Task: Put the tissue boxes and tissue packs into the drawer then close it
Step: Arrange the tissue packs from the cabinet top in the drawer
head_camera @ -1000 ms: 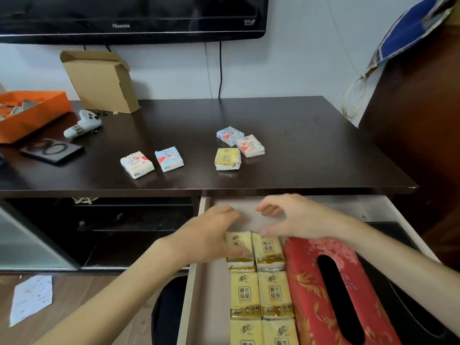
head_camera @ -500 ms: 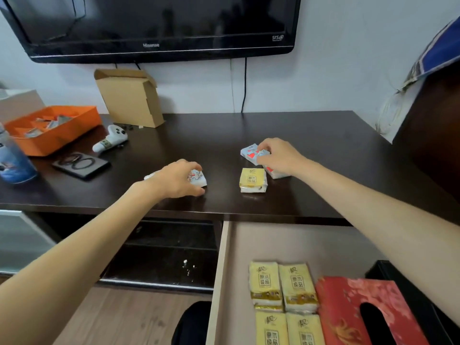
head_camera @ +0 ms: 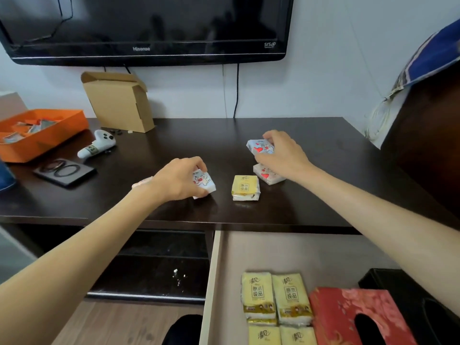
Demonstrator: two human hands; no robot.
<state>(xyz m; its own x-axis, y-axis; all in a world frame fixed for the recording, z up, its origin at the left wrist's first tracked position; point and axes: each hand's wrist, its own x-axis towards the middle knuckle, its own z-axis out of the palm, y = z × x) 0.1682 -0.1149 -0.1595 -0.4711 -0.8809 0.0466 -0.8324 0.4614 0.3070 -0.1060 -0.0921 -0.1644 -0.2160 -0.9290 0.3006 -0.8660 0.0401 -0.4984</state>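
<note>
Head view: your left hand [head_camera: 178, 179] grips a heart-print tissue pack [head_camera: 204, 183] on the dark table [head_camera: 174, 143]. Your right hand [head_camera: 282, 155] pinches another pack [head_camera: 260, 147], raised above a third [head_camera: 267, 174]; drawer [head_camera: 286, 250] open, near.

A home living room: wall-mounted television [head_camera: 149, 26] above a dark media cabinet [head_camera: 174, 145].

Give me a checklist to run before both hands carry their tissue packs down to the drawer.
1. Left hand closed on a heart-print tissue pack: ok.
2. Right hand holds the blue heart-print pack clear of the tabletop: ok.
3. Drawer open, with bare floor behind the yellow packs: ok.
4. Tabletop cleared of packs: not ok; a yellow pack and a white heart-print pack remain.
5. Another pack under the left wrist: cannot tell.
</note>
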